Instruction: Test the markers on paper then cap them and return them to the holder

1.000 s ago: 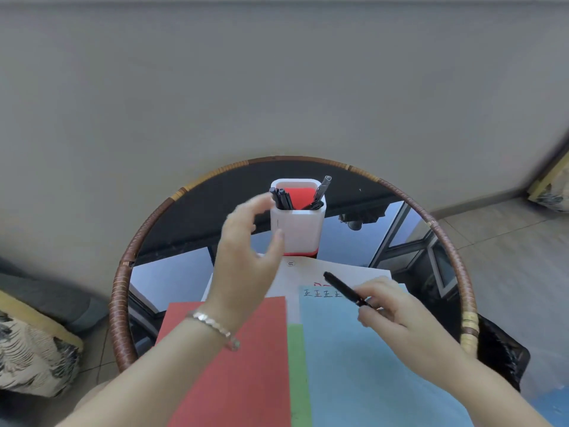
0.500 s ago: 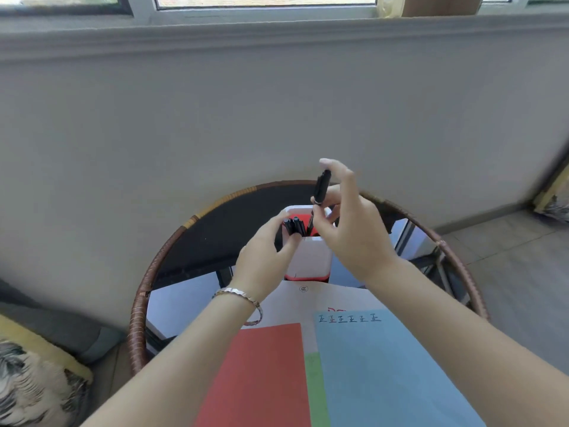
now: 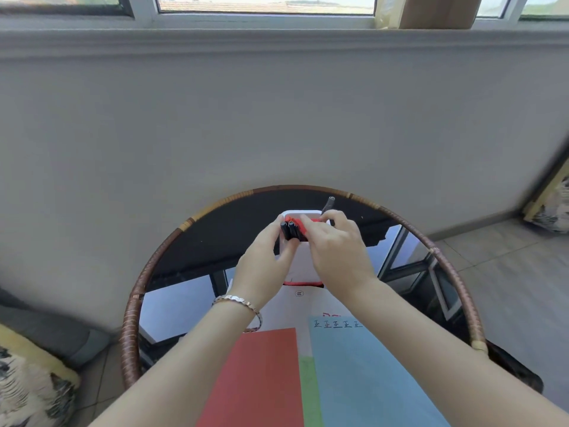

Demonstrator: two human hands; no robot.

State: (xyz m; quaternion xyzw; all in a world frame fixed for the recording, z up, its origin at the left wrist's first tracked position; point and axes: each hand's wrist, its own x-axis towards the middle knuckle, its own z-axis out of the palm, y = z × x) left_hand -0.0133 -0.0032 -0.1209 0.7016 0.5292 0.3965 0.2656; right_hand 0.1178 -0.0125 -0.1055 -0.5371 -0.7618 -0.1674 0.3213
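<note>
A white marker holder (image 3: pixel 301 270) with a red inside stands at the far middle of the round table. My left hand (image 3: pixel 261 269) grips its upper left corner, right beside several black markers (image 3: pixel 290 229) that stand in it. My right hand (image 3: pixel 335 251) lies over the holder's opening with its index finger stretched across the red inside. The marker it carried is hidden beneath it. A grey-ended marker (image 3: pixel 328 204) sticks up behind my right fingers. In front lie a white sheet (image 3: pixel 295 306) and a blue sheet (image 3: pixel 369 365) with a row of written marks.
The glass table has a woven brown rim (image 3: pixel 132 318) and stands close to a grey wall under a window. A red sheet (image 3: pixel 261 380) and a green strip (image 3: pixel 309 392) lie near me. A patterned cushion (image 3: pixel 27 380) sits on the left, a framed object (image 3: pixel 551 204) on the right floor.
My right hand has lowered the black marker from above the holder down into its opening. My left hand has stayed at the holder's left corner. The view has tilted slightly upward.
</note>
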